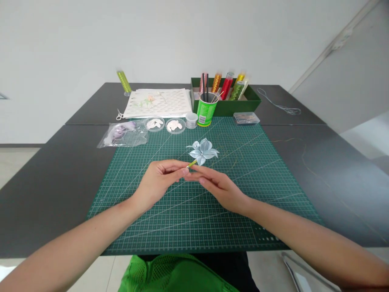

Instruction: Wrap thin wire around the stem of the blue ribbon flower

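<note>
A pale blue flower (pixel 203 152) with pointed petals is held above the green cutting mat (pixel 127 227). Its short yellow-green stem (pixel 191 164) runs down and left to the fingertips. My left hand (pixel 158 178) pinches the stem end between thumb and fingers. Just below the flower, my right hand (pixel 223 188) has its fingers together, reaching left under the stem and meeting the left fingertips. Whether the right fingers grip anything is hidden.
Behind the mat stand a green can (pixel 206 112) with sticks, a dark green box (pixel 225 107) of thread spools, petal sheets (pixel 158 105), two dishes (pixel 175 125) of white pieces and a plastic bag (pixel 124 134). A loose thread (pixel 322 178) lies at right.
</note>
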A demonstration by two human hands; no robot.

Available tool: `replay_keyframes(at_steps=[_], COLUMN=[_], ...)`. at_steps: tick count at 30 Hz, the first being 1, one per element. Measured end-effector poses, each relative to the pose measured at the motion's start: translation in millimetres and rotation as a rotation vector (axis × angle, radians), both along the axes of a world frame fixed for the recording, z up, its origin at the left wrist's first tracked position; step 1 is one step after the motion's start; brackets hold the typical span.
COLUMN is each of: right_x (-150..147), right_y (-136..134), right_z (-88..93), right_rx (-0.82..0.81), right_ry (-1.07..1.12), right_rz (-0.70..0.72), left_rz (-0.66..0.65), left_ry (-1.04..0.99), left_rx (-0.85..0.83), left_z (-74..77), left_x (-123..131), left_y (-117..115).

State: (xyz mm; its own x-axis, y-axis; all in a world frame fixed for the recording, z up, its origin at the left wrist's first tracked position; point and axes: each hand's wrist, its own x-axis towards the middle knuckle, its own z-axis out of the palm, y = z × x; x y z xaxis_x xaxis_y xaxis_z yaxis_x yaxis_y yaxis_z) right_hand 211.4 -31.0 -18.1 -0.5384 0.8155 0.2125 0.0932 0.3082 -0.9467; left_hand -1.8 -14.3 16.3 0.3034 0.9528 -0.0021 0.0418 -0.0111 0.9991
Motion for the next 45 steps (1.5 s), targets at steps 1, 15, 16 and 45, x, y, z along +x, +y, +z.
replay_keyframes(at_steps=[1,15,16,45], right_x=[-2,17,18,38], right_y=[-3,-12,-13,39], right_z=[-0.1,32.8,36.8,-1.3], right_rx=[-0.041,0.88,0.908,0.27], right_ry=[0.033,-0.306,-0.295,-0.313], right_rz=[0.014,0.027,0.036,-0.133], left_rz=[0.002,-0.035,-0.059,-0.246], left_ry=[-0.002,0.329,0.414,0.546], left_rx=[-0.005,0.114,0.146,0.546], left_z=[-0.3,-3.4,-4.1,4.5], left_x=[0,-1,-1,2], left_y=[0,-1,-3,-27])
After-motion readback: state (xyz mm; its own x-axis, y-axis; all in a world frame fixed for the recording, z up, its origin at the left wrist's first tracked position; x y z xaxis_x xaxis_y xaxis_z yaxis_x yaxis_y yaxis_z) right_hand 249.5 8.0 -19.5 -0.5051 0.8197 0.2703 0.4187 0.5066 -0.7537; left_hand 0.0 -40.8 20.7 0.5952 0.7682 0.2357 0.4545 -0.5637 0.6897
